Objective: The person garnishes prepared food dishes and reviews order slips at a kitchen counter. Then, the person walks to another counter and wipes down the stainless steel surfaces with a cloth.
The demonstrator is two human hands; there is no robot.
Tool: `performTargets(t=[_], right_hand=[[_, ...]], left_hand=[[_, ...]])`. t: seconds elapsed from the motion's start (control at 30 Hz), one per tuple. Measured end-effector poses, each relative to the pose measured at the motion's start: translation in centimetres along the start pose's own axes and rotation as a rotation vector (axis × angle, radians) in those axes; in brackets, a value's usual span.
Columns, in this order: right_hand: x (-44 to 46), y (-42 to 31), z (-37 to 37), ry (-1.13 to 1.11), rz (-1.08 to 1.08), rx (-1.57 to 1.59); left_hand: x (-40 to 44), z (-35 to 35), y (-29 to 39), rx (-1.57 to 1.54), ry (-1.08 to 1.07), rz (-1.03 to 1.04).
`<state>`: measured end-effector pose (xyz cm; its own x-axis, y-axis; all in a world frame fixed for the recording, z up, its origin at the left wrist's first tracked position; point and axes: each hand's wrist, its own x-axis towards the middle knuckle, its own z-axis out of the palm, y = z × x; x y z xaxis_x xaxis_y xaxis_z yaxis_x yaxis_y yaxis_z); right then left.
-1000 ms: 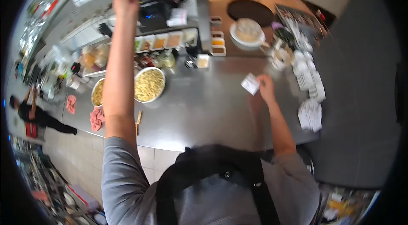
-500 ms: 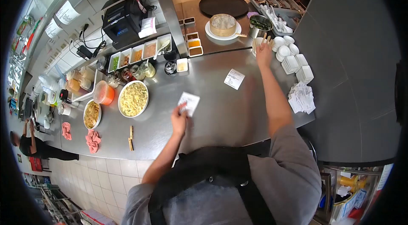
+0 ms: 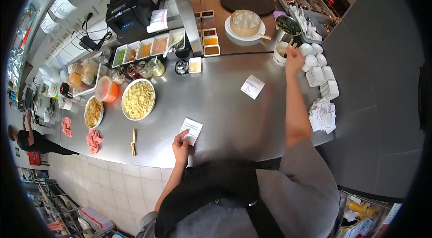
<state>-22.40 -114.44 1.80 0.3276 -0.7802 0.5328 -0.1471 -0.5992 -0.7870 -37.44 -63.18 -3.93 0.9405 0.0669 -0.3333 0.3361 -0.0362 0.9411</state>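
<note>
A printed paper slip point(image 3: 192, 130) is held in my left hand point(image 3: 181, 146), low over the front of the steel counter point(image 3: 216, 103). My right hand point(image 3: 294, 60) is closed at the rim of a white cup point(image 3: 279, 56) that holds wooden sticks; what its fingers grip is too small to make out. Another printed slip point(image 3: 252, 87) lies flat on the counter between my two hands. Just behind the cup stands a metal pot point(image 3: 287, 29) with dark green contents.
Two bowls of food point(image 3: 138, 98) point(image 3: 93, 112), an orange tub point(image 3: 107, 89), jars and condiment trays point(image 3: 145, 49) fill the left. A steamer point(image 3: 245, 22) sits behind, white dishes point(image 3: 321, 76) and crumpled slips point(image 3: 322, 116) at right. Another person point(image 3: 33, 141) stands far left.
My left hand has moved down toward the counter's front edge with its slip. My right hand stays at the cup, its fingers now closed. The view has shifted slightly.
</note>
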Motion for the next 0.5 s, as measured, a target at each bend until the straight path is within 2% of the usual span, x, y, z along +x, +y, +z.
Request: performTargets(t=[0.03,0.1,0.17,0.23,0.5], right_hand=[[-1.6,0.4,-1.7,-0.078,0.189,0.171],[-6.1,4.2,-3.0,-0.037,0.698,0.706],[-11.7,4.6,-5.1,-0.106,0.989,0.721],[-15.3,2.9,-5.9,-0.040,1.219,0.635],[-18.1,1.8,-3.2,-0.072,1.257,0.640]], left_hand=[[-0.2,0.1,0.2,0.036,0.012,0.022],[-0.1,-0.1,-0.4,0.050,0.007,0.038],[0.0,-0.3,-0.6,0.003,-0.024,0.025],[0.0,-0.3,-0.6,0.001,-0.044,0.023],[0.6,-1.6,0.0,-0.005,-0.044,0.085]])
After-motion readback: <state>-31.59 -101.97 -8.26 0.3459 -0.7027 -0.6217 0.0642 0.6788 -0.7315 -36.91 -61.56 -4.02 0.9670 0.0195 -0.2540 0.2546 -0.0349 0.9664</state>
